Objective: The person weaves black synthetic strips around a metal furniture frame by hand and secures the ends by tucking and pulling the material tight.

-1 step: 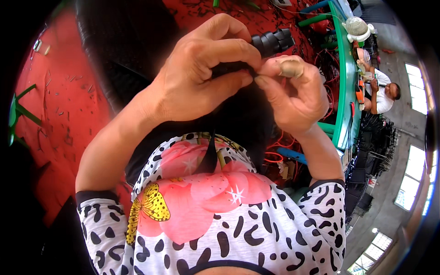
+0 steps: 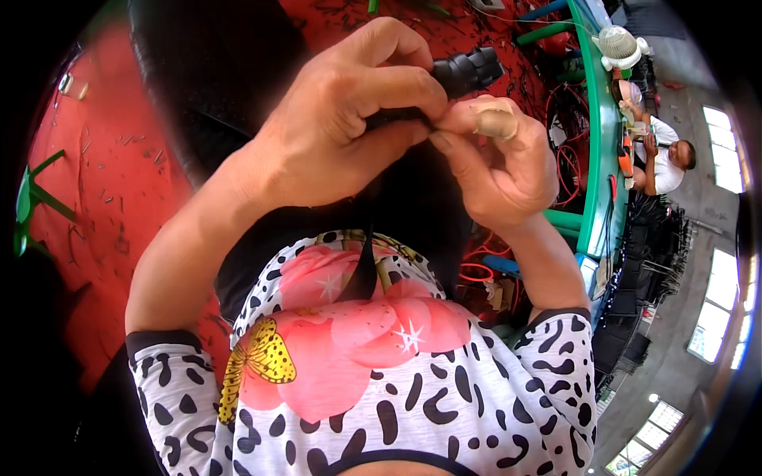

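Note:
My left hand (image 2: 337, 119) curls its fingers and thumb round a black woven piece (image 2: 470, 71) made of overlapping flat bands. Its knobby end sticks out past my fingers to the right; the rest is mostly covered by them. Close against the left fingertips, my right hand (image 2: 512, 170) pinches thumb and index finger together at the near edge of the piece. A tan wrap (image 2: 496, 123) circles one of the right fingers. What lies right between the pinching tips is too small to make out. Both hands are raised in front of my patterned shirt (image 2: 397, 373).
Dark scraps litter the red floor (image 2: 111, 155). Black material (image 2: 182, 71) lies beyond my left arm. At right runs a green-edged table (image 2: 591, 143) with a fan (image 2: 619, 46); a person (image 2: 665, 151) sits behind it. Green legs (image 2: 36, 190) stand far left; red cords (image 2: 475, 274) lie below my right hand.
Both hands and the black woven piece have shifted slightly to the left. The pinch of the right hand stays against the left fingertips.

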The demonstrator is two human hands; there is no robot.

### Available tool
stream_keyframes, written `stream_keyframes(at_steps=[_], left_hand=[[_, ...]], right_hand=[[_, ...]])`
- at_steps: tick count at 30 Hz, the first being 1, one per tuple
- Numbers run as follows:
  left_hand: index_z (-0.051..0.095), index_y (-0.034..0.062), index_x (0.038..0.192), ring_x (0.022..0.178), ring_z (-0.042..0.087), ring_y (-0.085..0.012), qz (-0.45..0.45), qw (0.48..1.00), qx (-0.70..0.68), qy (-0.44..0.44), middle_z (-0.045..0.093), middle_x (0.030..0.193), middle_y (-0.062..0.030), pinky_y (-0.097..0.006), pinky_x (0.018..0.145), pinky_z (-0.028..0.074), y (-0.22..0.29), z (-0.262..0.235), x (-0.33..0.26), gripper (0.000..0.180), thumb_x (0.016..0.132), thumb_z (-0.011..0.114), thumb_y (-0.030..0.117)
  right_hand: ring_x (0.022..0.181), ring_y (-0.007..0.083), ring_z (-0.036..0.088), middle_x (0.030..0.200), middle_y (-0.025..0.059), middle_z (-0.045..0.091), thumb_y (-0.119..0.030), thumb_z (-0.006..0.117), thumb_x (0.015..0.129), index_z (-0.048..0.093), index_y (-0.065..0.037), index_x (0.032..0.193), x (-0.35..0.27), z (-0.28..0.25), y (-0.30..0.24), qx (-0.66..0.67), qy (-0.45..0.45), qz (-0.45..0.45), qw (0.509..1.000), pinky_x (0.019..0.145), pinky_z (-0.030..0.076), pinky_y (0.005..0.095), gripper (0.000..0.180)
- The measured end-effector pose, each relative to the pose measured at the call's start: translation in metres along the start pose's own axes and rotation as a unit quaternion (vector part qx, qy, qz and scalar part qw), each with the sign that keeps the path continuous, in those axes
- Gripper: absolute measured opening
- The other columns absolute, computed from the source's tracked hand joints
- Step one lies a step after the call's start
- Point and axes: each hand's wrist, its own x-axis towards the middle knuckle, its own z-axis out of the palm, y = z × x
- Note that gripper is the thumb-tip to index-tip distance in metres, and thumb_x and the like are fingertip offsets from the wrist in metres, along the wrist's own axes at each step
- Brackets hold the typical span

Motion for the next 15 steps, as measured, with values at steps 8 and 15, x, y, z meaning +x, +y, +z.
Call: stream_keyframes(at_steps=[8,15], left_hand=[[0.06,0.0022,0.083,0.091,0.05,-0.0183,-0.047,0.993,-0.021,-0.108,0.049,0.107,-0.0105,-0.028,0.082,0.04,0.003,-0.019,0.014,0.016,0.071,0.065,-0.007],[0.058,0.0001,0.083,0.084,0.044,-0.0121,-0.113,0.981,-0.089,-0.127,0.047,0.108,-0.0088,-0.023,0.075,0.036,-0.003,-0.026,0.014,0.007,0.078,0.063,-0.001]], right_hand=[[0.059,0.0168,0.059,0.08,0.006,0.063,-0.005,0.076,0.072,0.064,-0.004,0.101,0.008,-0.003,0.011,-0.063,0.035,-0.082,0.994,0.05,0.048,0.0271,0.032],[0.053,0.0183,0.052,0.064,0.0019,0.041,-0.01,0.072,0.073,0.068,-0.014,0.095,0.002,-0.006,0.018,-0.241,-0.049,-0.095,0.965,0.042,0.044,0.0311,0.023]])
